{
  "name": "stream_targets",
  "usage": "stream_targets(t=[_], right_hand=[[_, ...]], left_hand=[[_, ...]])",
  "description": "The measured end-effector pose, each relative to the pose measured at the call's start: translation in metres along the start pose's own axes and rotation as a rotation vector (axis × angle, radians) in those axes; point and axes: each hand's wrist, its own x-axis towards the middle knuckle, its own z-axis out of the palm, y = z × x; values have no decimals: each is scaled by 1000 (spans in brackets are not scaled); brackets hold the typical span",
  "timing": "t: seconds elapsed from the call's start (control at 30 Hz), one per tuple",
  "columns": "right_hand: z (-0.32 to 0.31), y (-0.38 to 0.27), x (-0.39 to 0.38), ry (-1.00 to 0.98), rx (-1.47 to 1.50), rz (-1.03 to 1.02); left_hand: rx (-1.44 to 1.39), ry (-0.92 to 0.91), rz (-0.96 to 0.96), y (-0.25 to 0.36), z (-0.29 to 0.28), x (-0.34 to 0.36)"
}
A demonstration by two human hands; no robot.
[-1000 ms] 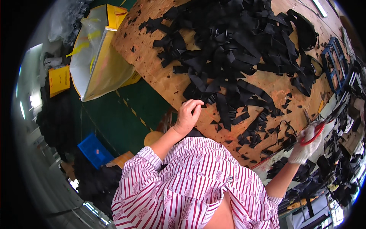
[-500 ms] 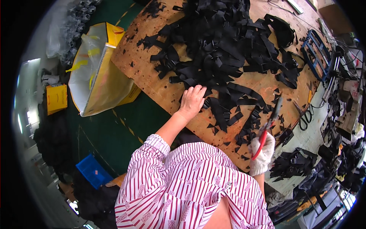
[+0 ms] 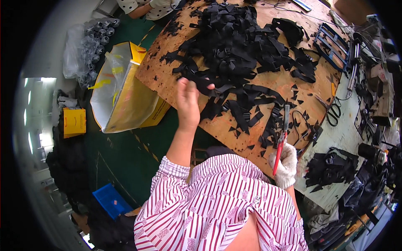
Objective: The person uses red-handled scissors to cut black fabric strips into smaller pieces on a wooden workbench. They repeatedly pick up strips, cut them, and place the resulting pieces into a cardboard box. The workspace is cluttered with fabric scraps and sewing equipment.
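My bare left hand (image 3: 188,102) is at the near left edge of a heap of black webbing straps (image 3: 228,44). Its fingers are closed on a black strap (image 3: 202,85), which runs between fingertips and thumb toward the heap. In a white knit glove, my right hand (image 3: 286,162) grips red-handled scissors (image 3: 280,151) by the handles. Their dark, narrow blades point away from me, over the near right part of the wooden table (image 3: 213,129). Loose straps with black buckles (image 3: 247,113) lie between the two hands.
Small black offcuts (image 3: 295,93) are strewn over the tabletop. Left of the table stands an open yellow bag (image 3: 125,98) with a pale lining; a blue bin (image 3: 112,201) is lower left. A dark blue rack (image 3: 332,46) sits far right. Another person's sleeve (image 3: 157,13) shows at the top.
My left hand has come off the heap and moved left, turning upright with a strap in it. The scissors have swung more upright in my right hand. A co-worker's sleeve has come into view.
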Motion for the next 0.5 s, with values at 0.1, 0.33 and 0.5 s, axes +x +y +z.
stream_targets(t=[0.1,0.33,0.5], right_hand=[[-1,-20,-4,-8,50,-14],[-2,-10,-14,-133,120,34],[-1,9,-24,-323,-93,69]], left_hand=[[-435,-99,33,57,10,-9],[-128,-259,-333,25,11,-66],[-195,-372,-460,-28,19,-87]])
